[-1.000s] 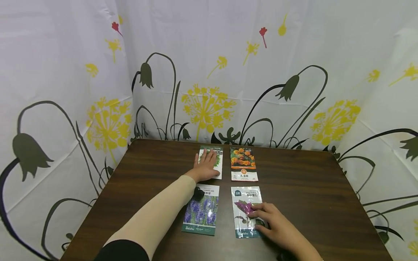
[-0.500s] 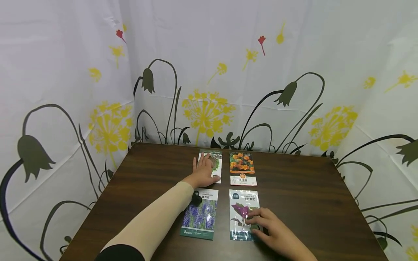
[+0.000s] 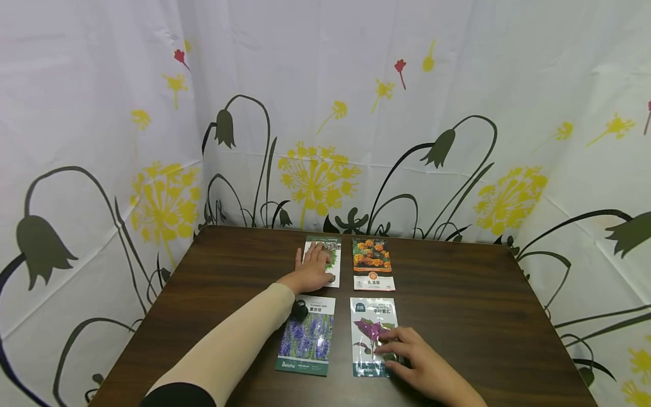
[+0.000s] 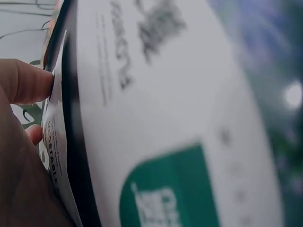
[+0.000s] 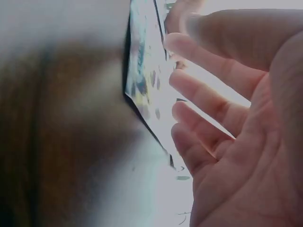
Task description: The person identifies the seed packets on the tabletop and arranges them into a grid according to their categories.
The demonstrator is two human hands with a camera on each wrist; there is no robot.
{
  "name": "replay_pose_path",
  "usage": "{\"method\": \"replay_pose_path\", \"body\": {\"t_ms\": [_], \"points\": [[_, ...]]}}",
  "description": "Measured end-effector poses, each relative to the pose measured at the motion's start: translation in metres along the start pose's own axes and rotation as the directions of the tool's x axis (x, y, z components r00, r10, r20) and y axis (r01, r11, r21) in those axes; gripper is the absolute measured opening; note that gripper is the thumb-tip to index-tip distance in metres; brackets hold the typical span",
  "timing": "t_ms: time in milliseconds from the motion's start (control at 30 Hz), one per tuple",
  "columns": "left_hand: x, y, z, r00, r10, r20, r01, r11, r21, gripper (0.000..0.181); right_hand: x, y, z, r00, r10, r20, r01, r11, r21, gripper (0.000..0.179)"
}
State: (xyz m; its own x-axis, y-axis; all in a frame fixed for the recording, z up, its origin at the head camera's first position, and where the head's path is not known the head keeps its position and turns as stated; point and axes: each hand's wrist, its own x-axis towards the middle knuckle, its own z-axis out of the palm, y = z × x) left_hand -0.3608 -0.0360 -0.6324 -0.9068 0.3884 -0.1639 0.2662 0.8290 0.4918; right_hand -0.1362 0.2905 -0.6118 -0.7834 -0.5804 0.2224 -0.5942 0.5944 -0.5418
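Four-corner seed packets lie flat on the brown table. My left hand (image 3: 309, 273) rests with fingers extended over the far-left packet (image 3: 333, 244), white with a green leafy picture, covering much of it. In the left wrist view the thumb (image 4: 28, 81) is at that packet's edge. Below it lies the lavender packet (image 3: 307, 339), partly overlapped by the left wrist. My right hand (image 3: 414, 362) has loosely bent fingers over the near-right packet (image 3: 368, 328), which shows a purple leaf. In the right wrist view its fingers (image 5: 208, 99) hold nothing.
An orange-flower packet (image 3: 373, 263) lies at the back right of the group. The wooden table (image 3: 468, 305) ends at a white curtain (image 3: 315, 73) printed with flowers. A small black round object (image 3: 299, 310) sits at the left wrist.
Both hands stay over the same packets, with only slight finger shifts. The head view has moved a little, so the whole scene sits slightly lower and further left.
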Motion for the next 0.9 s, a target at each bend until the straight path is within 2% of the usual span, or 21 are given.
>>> {"method": "replay_pose_path", "body": {"t_ms": [100,200,267,367,433,500,567,633,667,767,833,900], "points": [[-0.002,0.001,-0.003,1.0,0.001,0.022,-0.002,1.0,0.015,0.038,0.001,0.003,0.001,1.0,-0.015,-0.024,0.015,1.0,0.009,0.029],[-0.008,0.004,-0.003,1.0,0.007,0.03,-0.007,1.0,0.016,0.036,0.0,0.01,0.004,1.0,-0.003,-0.012,0.004,0.999,0.032,0.025],[-0.013,0.007,-0.003,1.0,0.011,0.026,-0.011,1.0,0.014,0.035,-0.002,0.013,0.006,1.0,0.026,0.012,-0.026,0.998,0.053,0.024],[-0.021,0.012,-0.006,0.999,-0.003,0.047,0.0,0.998,0.069,0.037,-0.002,0.014,0.007,0.998,0.057,0.025,-0.059,0.995,0.076,0.026],[-0.026,0.021,-0.013,0.997,-0.022,0.074,0.013,0.993,0.121,0.045,0.0,0.015,0.002,0.999,0.049,-0.004,-0.049,0.996,0.072,0.028],[-0.031,0.031,-0.021,0.994,-0.036,0.099,0.018,0.983,0.182,0.058,0.005,0.017,-0.008,0.998,0.006,-0.068,-0.003,0.999,0.05,0.032],[-0.036,0.04,-0.03,0.995,-0.036,0.093,0.015,0.977,0.215,0.066,0.012,0.02,-0.022,0.988,-0.05,-0.147,0.053,0.999,0.013,0.036],[-0.046,0.045,-0.039,0.998,-0.008,0.057,-0.004,0.977,0.215,0.072,0.021,0.023,-0.041,0.973,-0.088,-0.212,0.082,0.996,-0.037,0.041],[-0.052,0.046,-0.045,0.999,0.008,0.031,-0.015,0.977,0.214,0.072,0.025,0.023,-0.052,0.969,-0.082,-0.233,0.071,0.996,-0.053,0.042],[-0.077,0.044,-0.071,0.994,0.069,-0.08,-0.049,0.971,0.236,0.076,0.042,0.023,-0.093,0.965,-0.018,-0.263,-0.015,0.993,-0.121,0.048],[-0.092,0.037,-0.094,0.981,0.095,-0.171,-0.043,0.958,0.284,0.081,0.056,0.023,-0.124,0.962,0.058,-0.267,-0.106,0.98,-0.17,0.055],[-0.104,0.027,-0.117,0.958,0.103,-0.267,-0.008,0.942,0.335,0.087,0.072,0.024,-0.158,0.957,0.133,-0.258,-0.193,0.955,-0.224,0.065]]}}
